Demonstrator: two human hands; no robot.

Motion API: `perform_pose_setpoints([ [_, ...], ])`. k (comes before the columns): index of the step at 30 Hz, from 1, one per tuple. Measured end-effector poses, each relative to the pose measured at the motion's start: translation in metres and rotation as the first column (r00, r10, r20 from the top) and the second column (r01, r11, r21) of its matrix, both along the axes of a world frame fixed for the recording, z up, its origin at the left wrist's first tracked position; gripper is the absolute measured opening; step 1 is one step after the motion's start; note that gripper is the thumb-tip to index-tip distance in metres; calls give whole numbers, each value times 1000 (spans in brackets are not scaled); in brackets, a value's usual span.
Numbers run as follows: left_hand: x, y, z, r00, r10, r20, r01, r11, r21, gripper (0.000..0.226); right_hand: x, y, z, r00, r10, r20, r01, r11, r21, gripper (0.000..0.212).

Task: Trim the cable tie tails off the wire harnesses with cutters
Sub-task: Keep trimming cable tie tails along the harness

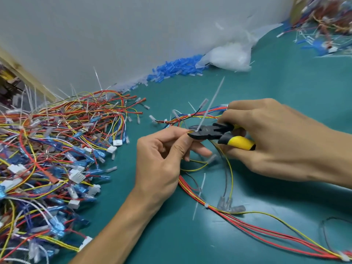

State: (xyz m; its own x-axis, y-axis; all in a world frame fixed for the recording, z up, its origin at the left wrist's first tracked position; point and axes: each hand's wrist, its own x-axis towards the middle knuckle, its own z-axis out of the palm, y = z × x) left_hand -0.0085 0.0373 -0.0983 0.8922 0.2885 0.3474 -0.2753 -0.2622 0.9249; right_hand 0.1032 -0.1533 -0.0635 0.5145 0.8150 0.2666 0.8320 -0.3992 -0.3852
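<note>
Person, seen only as two hands with forearms, all of it bare skin. Left hand (160,161): bare, slim fingers (200,151) creased at the joints, faint tendon lines across the back; left forearm (114,225) bare and smooth along the whole length that shows, out to the lower edge of the view. Right hand (276,141): bare, broad back with raised tendon ridges and rounded knuckles (267,104), soft folds of skin at the wrist (320,155); right forearm (340,166) bare as far as the right edge, its outline a little blurred.
</note>
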Motion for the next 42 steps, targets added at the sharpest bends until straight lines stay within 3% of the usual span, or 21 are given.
perform_pose_setpoints([
  [8, -4, -2, 1, 1000, 27, 13, -28, 997, 73, 20, 0, 1, 2, 998, -1, -55, 3, 999, 39, 43],
  [13, -3, -4, 3, 999, 22, 28, -25, 995, 98, 19, 1, -2, 6, 996, -27, 90, 29, 999, -19, 37],
  [19, -2, -7, 10, 1000, 0, -11, 0, 1000, 25, 20, 0, 0, 5, 999, 25, 25, -25, 1000, 6, 25],
  [32, -1, -2, 4, 997, -71, -25, 69, 995, -77, 20, 8, -2, -3, 993, -8, 115, 9, 1000, -10, 24],
  [42, -1, 0, 3, 996, -87, 7, 87, 993, -85, 19, 2, 1, -1, 997, 18, -78, -14, 999, 48, 39],
])
